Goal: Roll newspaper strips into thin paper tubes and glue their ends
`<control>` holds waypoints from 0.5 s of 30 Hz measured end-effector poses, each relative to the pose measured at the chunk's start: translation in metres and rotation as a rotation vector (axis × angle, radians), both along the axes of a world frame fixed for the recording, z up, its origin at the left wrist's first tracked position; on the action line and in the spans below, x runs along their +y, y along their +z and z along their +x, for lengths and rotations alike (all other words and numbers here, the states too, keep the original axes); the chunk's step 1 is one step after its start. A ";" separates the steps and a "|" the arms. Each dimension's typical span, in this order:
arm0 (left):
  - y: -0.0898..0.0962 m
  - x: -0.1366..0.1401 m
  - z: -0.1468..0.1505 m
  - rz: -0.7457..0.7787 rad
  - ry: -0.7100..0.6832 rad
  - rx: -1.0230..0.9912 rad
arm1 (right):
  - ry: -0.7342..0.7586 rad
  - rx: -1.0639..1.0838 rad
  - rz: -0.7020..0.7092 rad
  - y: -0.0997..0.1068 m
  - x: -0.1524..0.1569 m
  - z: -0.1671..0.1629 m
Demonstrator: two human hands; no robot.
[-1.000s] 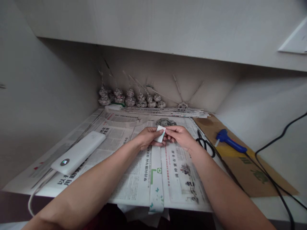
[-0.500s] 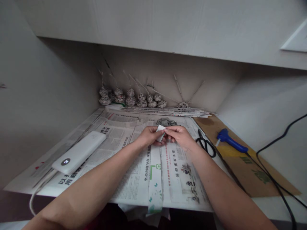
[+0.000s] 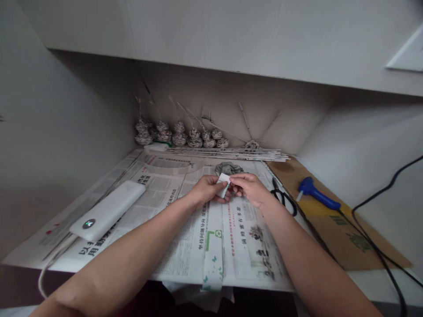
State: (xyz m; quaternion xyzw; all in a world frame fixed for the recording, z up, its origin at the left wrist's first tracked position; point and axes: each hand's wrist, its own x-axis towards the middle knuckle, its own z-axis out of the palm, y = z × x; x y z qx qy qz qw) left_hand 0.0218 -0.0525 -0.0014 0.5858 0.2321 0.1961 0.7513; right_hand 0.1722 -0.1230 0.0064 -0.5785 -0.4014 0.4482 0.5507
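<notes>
Between my two hands, above the newspaper-covered table, is a small white piece of folded paper (image 3: 224,178) with a thin green line on it. My left hand (image 3: 209,188) pinches it from the left, thumb on top. Fingertips of my right hand (image 3: 247,186) grip its right edge. A long white paper strip (image 3: 213,259) with green print runs below my hands to the table's front edge; whether it joins the folded piece is hidden. Just beyond my hands lies a crumpled grey bundle (image 3: 228,167).
Black scissors (image 3: 283,200) and a blue glue gun (image 3: 319,193) on cardboard (image 3: 360,233) lie to the right. On the left is a white power bank (image 3: 109,209) with a cable. Along the back stand several woven paper gourds (image 3: 179,134) behind paper rods (image 3: 231,154).
The folded paper has tilted slightly, and more of its face with a green line shows. My right fingers have shifted a little along its edge.
</notes>
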 end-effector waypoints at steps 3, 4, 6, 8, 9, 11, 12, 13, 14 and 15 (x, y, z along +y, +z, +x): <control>0.001 -0.001 0.000 -0.006 0.009 0.008 | -0.014 0.013 0.008 -0.001 0.001 0.000; 0.001 -0.001 0.000 -0.007 0.011 0.009 | -0.022 0.017 0.012 -0.001 0.001 -0.001; 0.000 -0.001 0.001 -0.004 0.011 0.002 | -0.041 0.023 0.020 -0.003 0.002 -0.001; -0.001 -0.002 0.002 0.000 0.006 -0.006 | -0.063 0.029 0.022 -0.004 0.002 -0.001; -0.001 -0.002 0.002 -0.001 0.003 -0.008 | -0.071 0.034 0.023 -0.005 0.003 -0.001; -0.003 -0.002 0.002 -0.005 0.002 -0.010 | -0.080 0.045 0.029 -0.006 0.003 -0.002; -0.003 -0.002 0.003 -0.004 -0.002 -0.015 | -0.082 0.048 0.034 -0.007 0.003 -0.002; -0.004 -0.002 0.003 0.001 -0.006 -0.020 | -0.085 0.051 0.038 -0.007 0.003 -0.002; -0.005 -0.001 0.003 0.007 -0.010 -0.024 | -0.092 0.051 0.039 -0.007 0.003 -0.003; -0.005 -0.001 0.003 0.015 -0.013 -0.026 | -0.103 0.049 0.037 -0.007 0.003 -0.004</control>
